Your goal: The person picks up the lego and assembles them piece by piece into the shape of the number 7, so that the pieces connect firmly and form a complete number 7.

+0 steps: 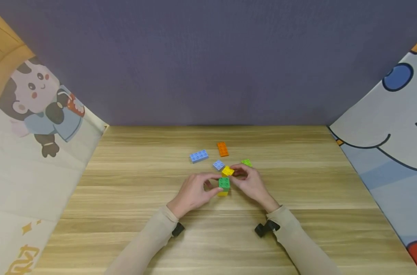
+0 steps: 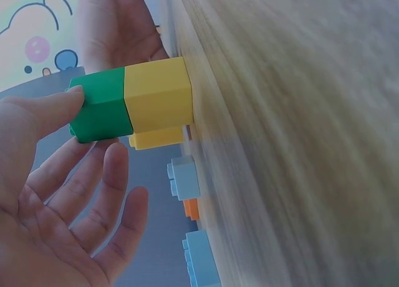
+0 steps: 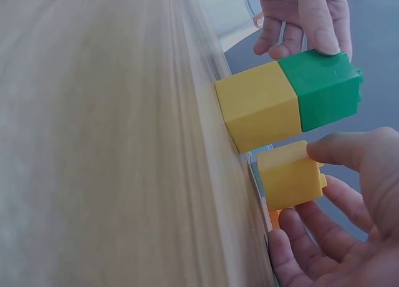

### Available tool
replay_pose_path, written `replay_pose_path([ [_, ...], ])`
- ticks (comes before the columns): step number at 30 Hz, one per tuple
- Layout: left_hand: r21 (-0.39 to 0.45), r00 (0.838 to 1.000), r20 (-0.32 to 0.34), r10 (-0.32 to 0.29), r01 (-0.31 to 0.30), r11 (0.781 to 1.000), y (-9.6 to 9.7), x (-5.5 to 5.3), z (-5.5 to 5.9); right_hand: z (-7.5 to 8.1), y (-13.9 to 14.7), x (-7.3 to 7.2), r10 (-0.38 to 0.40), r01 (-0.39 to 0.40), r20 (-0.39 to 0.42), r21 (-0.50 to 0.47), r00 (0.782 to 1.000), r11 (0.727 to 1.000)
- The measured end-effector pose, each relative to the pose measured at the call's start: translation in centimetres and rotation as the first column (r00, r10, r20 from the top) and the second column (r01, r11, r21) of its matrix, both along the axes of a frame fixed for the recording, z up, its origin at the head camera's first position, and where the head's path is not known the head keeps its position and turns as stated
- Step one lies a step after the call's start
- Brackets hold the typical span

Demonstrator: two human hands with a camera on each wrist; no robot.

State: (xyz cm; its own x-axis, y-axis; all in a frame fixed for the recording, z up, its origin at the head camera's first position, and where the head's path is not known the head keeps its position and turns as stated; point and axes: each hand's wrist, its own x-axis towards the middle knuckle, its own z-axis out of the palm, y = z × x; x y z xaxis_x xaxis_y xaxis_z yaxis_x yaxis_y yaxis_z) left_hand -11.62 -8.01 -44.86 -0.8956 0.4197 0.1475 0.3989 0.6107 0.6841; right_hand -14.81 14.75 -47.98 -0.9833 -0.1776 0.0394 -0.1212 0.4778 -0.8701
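A green block (image 1: 224,183) sits on top of a yellow block (image 2: 159,93), and this two-block stack stands upright on the table. My left hand (image 1: 195,191) pinches the green block, the thumb on its near side and a finger behind it. Just beyond the stack, my right hand (image 1: 251,184) pinches a second yellow block (image 3: 290,176) between thumb and fingers. That block is close to the stack; whether its underside touches the table is hard to tell.
Beyond the hands lie a small light-blue block (image 1: 218,165), a longer light-blue block (image 1: 199,156) and a flat orange brick (image 1: 222,149). A lime-green brick (image 1: 246,162) lies partly behind the right hand. A dark wall panel (image 1: 208,76) borders the wooden table's (image 1: 143,152) back edge.
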Motion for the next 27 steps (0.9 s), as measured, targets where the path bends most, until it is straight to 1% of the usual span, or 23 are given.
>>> replay_pose_path([
  [7, -0.006, 1.0, -0.007, 0.0, 0.0, 1.0, 0.0, -0.1, 0.1, 0.4, 0.2, 0.0, 0.001, 0.0, 0.024, -0.043, 1.0, 0.999],
  [15, -0.003, 1.0, 0.007, 0.002, -0.002, 1.0, 0.1, -0.1, 0.2, 0.8, 0.6, 0.0, 0.013, -0.011, 0.032, -0.077, 0.999, 0.997],
  [22, 0.0, 1.0, 0.012, 0.009, -0.009, 1.0, 0.1, 0.1, 0.1, 1.5, 0.8, 0.4, 0.004, 0.0, 0.052, -0.086, 0.999, 0.996],
  [27, 0.009, 1.0, 0.017, 0.014, -0.014, 1.0, 0.0, 0.1, 0.1, 2.0, 1.0, 0.6, 0.003, 0.001, 0.048, -0.094, 0.999, 0.996],
])
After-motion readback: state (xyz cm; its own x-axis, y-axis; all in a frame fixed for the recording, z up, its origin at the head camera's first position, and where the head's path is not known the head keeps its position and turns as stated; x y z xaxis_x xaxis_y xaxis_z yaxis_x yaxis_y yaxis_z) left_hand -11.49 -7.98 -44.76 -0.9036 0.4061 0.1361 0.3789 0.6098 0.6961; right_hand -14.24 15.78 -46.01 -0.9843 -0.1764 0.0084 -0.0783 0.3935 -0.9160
